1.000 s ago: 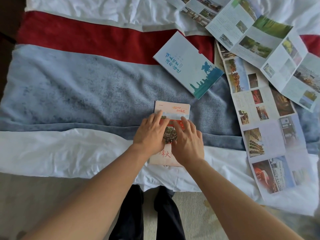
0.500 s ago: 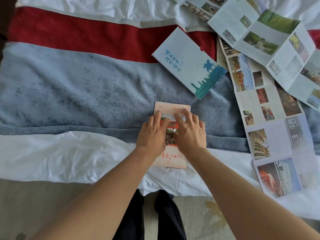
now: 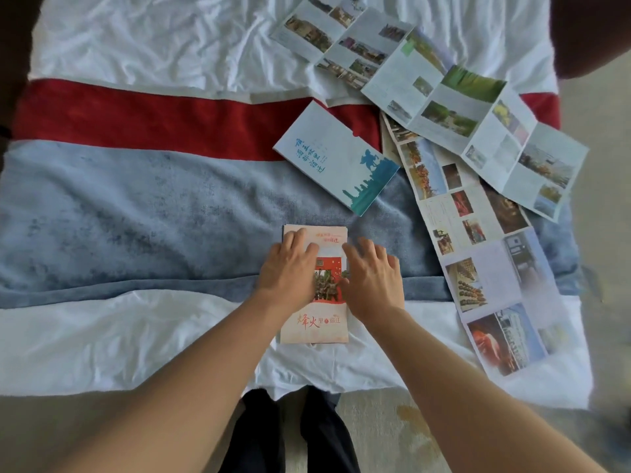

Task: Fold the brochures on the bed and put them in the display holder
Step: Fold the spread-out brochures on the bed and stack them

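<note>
**Pink-and-red brochure pressed flat under two hands**

Pink card, folded to a narrow upright packet, lay on the bed directly beneath both hands. The left hand rested palm-down on the folded brochure, fingers straight and reaching toward its far left corner. The right hand lay flat along its right edge, fingers spread and relaxed; neither hand curled round anything. One folded brochure showed red lettering near its close end and a red photo panel between the hands. Beyond the right hand sat one blue-and-white booklet, closed and tilted. Further right, three unfolded brochures overlapped: a long strip beside the right forearm, a wide sheet across it, another furthest away.
</note>
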Demonstrator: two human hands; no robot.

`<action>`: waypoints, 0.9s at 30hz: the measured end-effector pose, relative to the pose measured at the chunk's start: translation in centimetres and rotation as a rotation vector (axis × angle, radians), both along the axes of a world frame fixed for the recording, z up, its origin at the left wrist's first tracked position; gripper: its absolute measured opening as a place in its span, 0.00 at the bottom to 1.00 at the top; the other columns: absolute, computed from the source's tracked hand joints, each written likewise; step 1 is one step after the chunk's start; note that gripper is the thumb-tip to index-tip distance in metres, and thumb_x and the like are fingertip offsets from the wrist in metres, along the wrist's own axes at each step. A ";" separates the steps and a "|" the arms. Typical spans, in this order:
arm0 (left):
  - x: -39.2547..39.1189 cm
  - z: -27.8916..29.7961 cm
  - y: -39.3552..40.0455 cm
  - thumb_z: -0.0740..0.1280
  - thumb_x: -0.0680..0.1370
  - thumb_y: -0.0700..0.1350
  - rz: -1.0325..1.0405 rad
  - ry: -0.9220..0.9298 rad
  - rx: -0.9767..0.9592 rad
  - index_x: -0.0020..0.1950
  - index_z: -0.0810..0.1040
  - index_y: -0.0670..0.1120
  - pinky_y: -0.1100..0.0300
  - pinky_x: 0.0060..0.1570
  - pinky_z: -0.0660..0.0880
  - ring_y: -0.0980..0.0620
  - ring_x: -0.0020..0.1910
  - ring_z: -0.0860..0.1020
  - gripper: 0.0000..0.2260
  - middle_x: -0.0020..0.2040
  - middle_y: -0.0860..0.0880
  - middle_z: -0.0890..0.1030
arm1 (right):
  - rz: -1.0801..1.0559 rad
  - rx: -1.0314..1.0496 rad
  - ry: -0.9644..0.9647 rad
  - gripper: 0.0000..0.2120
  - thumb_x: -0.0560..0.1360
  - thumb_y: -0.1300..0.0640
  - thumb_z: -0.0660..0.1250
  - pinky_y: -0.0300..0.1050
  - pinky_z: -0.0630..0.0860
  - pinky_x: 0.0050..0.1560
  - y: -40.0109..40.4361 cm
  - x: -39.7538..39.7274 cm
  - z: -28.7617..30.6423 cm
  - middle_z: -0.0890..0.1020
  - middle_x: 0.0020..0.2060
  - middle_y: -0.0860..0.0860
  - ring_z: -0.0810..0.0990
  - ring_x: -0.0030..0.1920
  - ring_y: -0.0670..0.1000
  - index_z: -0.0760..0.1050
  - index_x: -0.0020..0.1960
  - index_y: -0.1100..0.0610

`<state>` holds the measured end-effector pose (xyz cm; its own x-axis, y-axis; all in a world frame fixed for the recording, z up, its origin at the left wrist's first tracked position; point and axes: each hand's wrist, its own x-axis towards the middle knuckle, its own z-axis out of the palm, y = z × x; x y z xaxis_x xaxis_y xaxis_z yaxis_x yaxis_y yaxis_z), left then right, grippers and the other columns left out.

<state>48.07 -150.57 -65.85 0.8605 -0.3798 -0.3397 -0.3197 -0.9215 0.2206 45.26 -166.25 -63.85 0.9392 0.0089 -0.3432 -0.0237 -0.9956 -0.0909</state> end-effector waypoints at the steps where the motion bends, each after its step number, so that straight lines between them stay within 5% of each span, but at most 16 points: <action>1: 0.3 0.6 -0.6 0.70 0.72 0.45 -0.020 -0.012 -0.009 0.67 0.70 0.47 0.50 0.62 0.67 0.44 0.66 0.64 0.24 0.69 0.43 0.65 | -0.024 0.003 -0.009 0.22 0.76 0.51 0.68 0.52 0.66 0.64 -0.5 -0.2 0.7 0.71 0.67 0.51 0.71 0.65 0.55 0.69 0.69 0.49; 12: 2.5 5.7 -10.8 0.70 0.75 0.48 -0.201 -0.075 -0.046 0.68 0.69 0.47 0.50 0.67 0.63 0.43 0.73 0.59 0.22 0.76 0.43 0.59 | -0.210 -0.058 -0.054 0.25 0.77 0.47 0.67 0.54 0.66 0.68 -9.3 -3.0 6.2 0.69 0.71 0.53 0.68 0.69 0.57 0.67 0.72 0.50; 27: -1.6 0.5 -30.8 0.67 0.76 0.50 -0.387 0.004 -0.029 0.62 0.69 0.48 0.49 0.65 0.66 0.44 0.68 0.64 0.17 0.69 0.44 0.66 | -0.370 -0.025 0.045 0.28 0.76 0.47 0.71 0.54 0.67 0.67 -27.2 -6.4 -0.4 0.68 0.73 0.54 0.68 0.70 0.58 0.66 0.73 0.50</action>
